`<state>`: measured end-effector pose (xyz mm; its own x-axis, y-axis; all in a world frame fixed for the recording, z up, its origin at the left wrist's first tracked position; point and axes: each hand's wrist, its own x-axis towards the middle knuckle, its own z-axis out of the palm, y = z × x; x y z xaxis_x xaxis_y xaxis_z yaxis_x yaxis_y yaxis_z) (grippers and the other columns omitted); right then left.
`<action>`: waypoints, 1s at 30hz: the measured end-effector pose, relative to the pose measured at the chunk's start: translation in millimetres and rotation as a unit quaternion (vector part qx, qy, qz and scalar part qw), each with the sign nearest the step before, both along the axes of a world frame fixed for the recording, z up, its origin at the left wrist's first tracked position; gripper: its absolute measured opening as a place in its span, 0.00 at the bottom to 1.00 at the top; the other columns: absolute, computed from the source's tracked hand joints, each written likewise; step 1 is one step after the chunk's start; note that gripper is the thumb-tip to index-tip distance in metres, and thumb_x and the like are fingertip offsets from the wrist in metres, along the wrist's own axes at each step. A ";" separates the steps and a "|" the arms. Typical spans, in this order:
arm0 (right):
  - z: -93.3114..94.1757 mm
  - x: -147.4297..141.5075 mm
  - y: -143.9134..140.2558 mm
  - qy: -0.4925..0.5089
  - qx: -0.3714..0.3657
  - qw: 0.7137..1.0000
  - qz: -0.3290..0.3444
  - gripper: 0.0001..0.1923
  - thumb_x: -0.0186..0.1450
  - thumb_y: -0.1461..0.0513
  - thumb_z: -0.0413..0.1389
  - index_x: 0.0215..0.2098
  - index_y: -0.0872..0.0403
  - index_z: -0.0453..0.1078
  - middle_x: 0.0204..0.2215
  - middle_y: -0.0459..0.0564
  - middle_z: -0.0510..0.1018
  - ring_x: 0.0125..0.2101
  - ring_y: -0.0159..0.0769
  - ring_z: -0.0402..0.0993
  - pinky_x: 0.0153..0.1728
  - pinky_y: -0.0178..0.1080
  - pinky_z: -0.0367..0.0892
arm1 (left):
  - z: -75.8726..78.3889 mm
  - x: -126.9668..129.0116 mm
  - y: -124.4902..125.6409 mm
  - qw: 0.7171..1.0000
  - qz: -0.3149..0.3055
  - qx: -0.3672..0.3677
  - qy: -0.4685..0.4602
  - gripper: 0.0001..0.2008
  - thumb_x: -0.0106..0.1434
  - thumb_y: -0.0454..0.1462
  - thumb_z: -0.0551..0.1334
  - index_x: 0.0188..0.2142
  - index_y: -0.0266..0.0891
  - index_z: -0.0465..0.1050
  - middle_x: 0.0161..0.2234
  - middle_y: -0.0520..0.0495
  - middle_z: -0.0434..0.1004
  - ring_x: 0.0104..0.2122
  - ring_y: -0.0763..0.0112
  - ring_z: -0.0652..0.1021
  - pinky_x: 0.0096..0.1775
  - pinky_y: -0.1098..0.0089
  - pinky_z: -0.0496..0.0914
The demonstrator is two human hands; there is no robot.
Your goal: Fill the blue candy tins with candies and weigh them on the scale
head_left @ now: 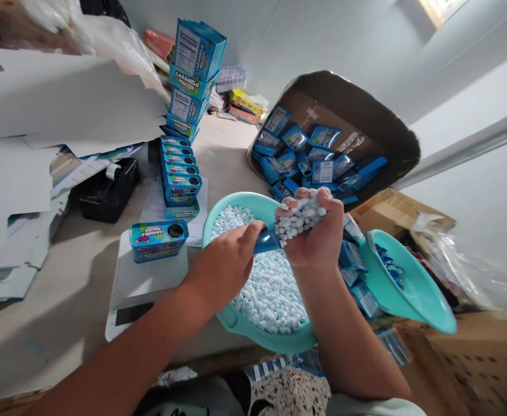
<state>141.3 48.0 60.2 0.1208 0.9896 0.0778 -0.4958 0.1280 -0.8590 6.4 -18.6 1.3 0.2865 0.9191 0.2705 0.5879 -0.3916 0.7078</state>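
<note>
Pale desk, speckled floor below its near edge. Both forearms reach over the desk. Left hand: grip clenched on a small blue container, partly hidden by the fingers. Right hand: grip curled round a heap of whitish candies, against the container's other end. Both hands are above a teal bowl holding a bed of the same candies. Left of it, white scale, blue box on top. To the right, tilted teal dish, small blue pieces inside. Farther left, black tape dispenser beside loosely layered white sheets. Past the scale, row of blue boxes, then a tall stack printed CARAMELO MACIZO. Beyond the bowl, brown carton, tilted, open, many blue packs inside. Farther still, yellow box near the grey-white wall.
</note>
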 end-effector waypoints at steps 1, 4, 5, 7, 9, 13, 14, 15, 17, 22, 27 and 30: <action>-0.5 0.7 -0.4 0.000 0.004 1.000 0.003 0.19 0.48 0.60 0.68 0.27 0.50 0.60 0.26 0.36 0.70 0.25 0.25 0.69 0.26 0.30 0.65 | 0.4 0.0 -0.1 1.000 0.002 -0.003 0.004 0.24 0.69 0.27 0.57 0.62 0.42 0.58 0.53 0.40 0.78 0.50 0.56 0.79 0.50 0.55 0.76; -1.6 2.6 -2.5 -0.011 0.025 1.000 0.004 0.18 0.50 0.60 0.67 0.27 0.50 0.59 0.26 0.37 0.69 0.26 0.26 0.70 0.28 0.31 0.67 | -0.2 0.2 0.1 1.000 0.001 0.001 0.002 0.24 0.69 0.27 0.57 0.62 0.42 0.58 0.52 0.40 0.78 0.49 0.56 0.79 0.50 0.55 0.76; -1.9 3.0 -3.4 -0.015 0.031 0.999 0.002 0.18 0.51 0.60 0.67 0.27 0.50 0.59 0.26 0.37 0.70 0.27 0.27 0.71 0.28 0.31 0.68 | -1.0 0.3 0.2 1.000 0.000 0.005 -0.003 0.24 0.69 0.27 0.56 0.62 0.42 0.57 0.52 0.40 0.78 0.49 0.56 0.79 0.50 0.55 0.76; -2.2 3.5 -4.9 -0.021 0.037 0.999 0.003 0.17 0.51 0.60 0.67 0.27 0.50 0.60 0.27 0.37 0.70 0.28 0.27 0.72 0.29 0.31 0.68 | -3.0 0.6 0.5 1.000 0.002 0.016 -0.011 0.24 0.69 0.27 0.56 0.62 0.42 0.56 0.53 0.40 0.78 0.49 0.56 0.79 0.49 0.55 0.76; -2.4 3.7 -6.1 -0.019 0.042 0.999 0.009 0.17 0.51 0.60 0.67 0.27 0.50 0.61 0.27 0.37 0.71 0.29 0.28 0.72 0.30 0.31 0.68 | -4.5 0.9 0.7 1.000 0.004 0.023 -0.011 0.24 0.69 0.27 0.56 0.62 0.42 0.56 0.53 0.40 0.77 0.48 0.55 0.79 0.48 0.54 0.76; -3.4 4.6 -6.8 -0.003 0.052 0.999 0.015 0.15 0.51 0.61 0.67 0.26 0.49 0.63 0.26 0.37 0.72 0.29 0.28 0.73 0.31 0.32 0.69 | -4.0 1.2 0.7 1.000 0.000 0.024 0.002 0.25 0.68 0.27 0.56 0.62 0.41 0.56 0.53 0.39 0.77 0.48 0.55 0.79 0.48 0.54 0.77; -3.5 5.0 -6.8 -0.001 0.053 0.998 0.017 0.14 0.52 0.61 0.67 0.26 0.49 0.63 0.26 0.37 0.72 0.29 0.28 0.73 0.32 0.32 0.70 | -3.4 1.2 0.6 1.000 -0.001 0.023 0.005 0.25 0.68 0.27 0.56 0.62 0.41 0.56 0.52 0.39 0.77 0.48 0.55 0.79 0.48 0.54 0.77; -3.5 5.5 -6.8 -0.001 0.056 0.998 0.020 0.14 0.52 0.61 0.67 0.26 0.49 0.64 0.26 0.37 0.72 0.30 0.28 0.73 0.32 0.33 0.70 | -3.0 1.2 0.6 1.000 -0.002 0.022 0.007 0.25 0.68 0.27 0.56 0.62 0.41 0.56 0.52 0.39 0.77 0.48 0.55 0.79 0.48 0.54 0.77; -2.7 5.9 -7.3 -0.001 0.061 0.998 0.027 0.13 0.53 0.60 0.66 0.26 0.49 0.65 0.26 0.37 0.73 0.30 0.29 0.73 0.33 0.34 0.70 | -2.7 1.5 0.5 1.000 -0.002 0.021 0.009 0.25 0.68 0.27 0.56 0.62 0.41 0.56 0.52 0.39 0.77 0.48 0.55 0.79 0.48 0.54 0.77; 2.0 3.1 -9.9 0.014 0.064 0.997 0.027 0.12 0.51 0.59 0.67 0.24 0.50 0.66 0.24 0.38 0.73 0.29 0.30 0.73 0.33 0.35 0.71 | -6.0 3.2 1.4 0.999 0.004 0.037 0.004 0.24 0.69 0.27 0.55 0.62 0.41 0.56 0.53 0.38 0.77 0.49 0.55 0.79 0.49 0.53 0.77; 2.9 0.8 -11.2 0.017 0.069 0.997 0.033 0.12 0.53 0.58 0.66 0.22 0.51 0.66 0.23 0.39 0.72 0.29 0.30 0.72 0.35 0.35 0.70 | -9.4 4.1 1.6 0.999 0.004 0.053 0.001 0.23 0.70 0.28 0.54 0.62 0.40 0.56 0.51 0.38 0.77 0.49 0.57 0.79 0.49 0.54 0.77; 1.7 2.3 -11.4 0.010 0.079 0.996 0.042 0.11 0.54 0.58 0.65 0.23 0.51 0.67 0.24 0.40 0.71 0.30 0.30 0.71 0.37 0.37 0.70 | -10.7 4.4 1.1 0.998 0.006 0.056 0.001 0.23 0.70 0.27 0.54 0.62 0.40 0.55 0.50 0.39 0.78 0.48 0.58 0.79 0.48 0.55 0.77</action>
<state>143.6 36.6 61.9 0.0416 0.9719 0.2318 -0.5278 0.2183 -0.8208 10.8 -17.5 -9.3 0.2772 0.8862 0.3713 0.5939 -0.4618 0.6587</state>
